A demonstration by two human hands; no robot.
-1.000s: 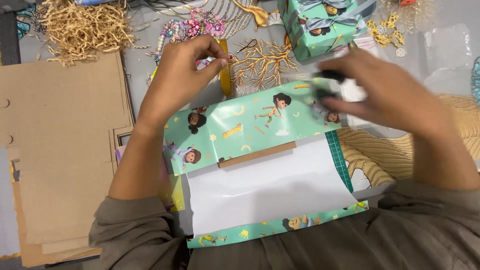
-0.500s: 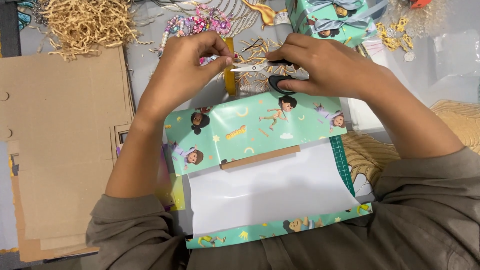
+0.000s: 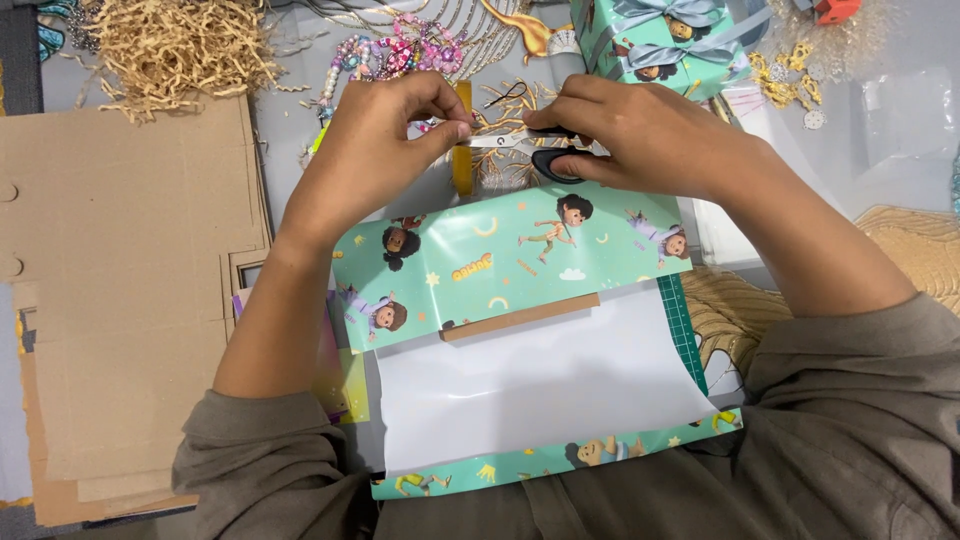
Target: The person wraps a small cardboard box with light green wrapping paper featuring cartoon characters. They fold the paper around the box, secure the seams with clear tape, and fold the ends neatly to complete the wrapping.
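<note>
Scissors (image 3: 520, 142) sit in the right hand (image 3: 640, 135), fingers closed through the black handles, blades pointing left toward the left hand (image 3: 385, 150). Left thumb and forefinger are pinched together on what looks like a strip of clear tape drawn off the tape roll (image 3: 463, 165); the strip itself is too thin and clear to make out for certain. Both hands hover above the far edge of the wrapping paper (image 3: 510, 255).

Paper: mint green, cartoon print, folded over a flat box (image 3: 520, 316) whose brown edge shows at the seam. White underside faces up nearer the body.

Handling, judged: tape is weightless, limp and sticky, and likely to curl onto itself; best held taut by its end only, as the left pinch does. Scissors are rigid and light; handle loops are the hold. Paper is thin, glossy, probably slippery and quick to crease or spring open; press flat at the seam, not at the corners.

Nearby: cardboard sheets (image 3: 130, 290) to the left, shredded paper filling (image 3: 175, 45), beads (image 3: 400, 50), a wrapped gift with ribbon (image 3: 665, 40).
</note>
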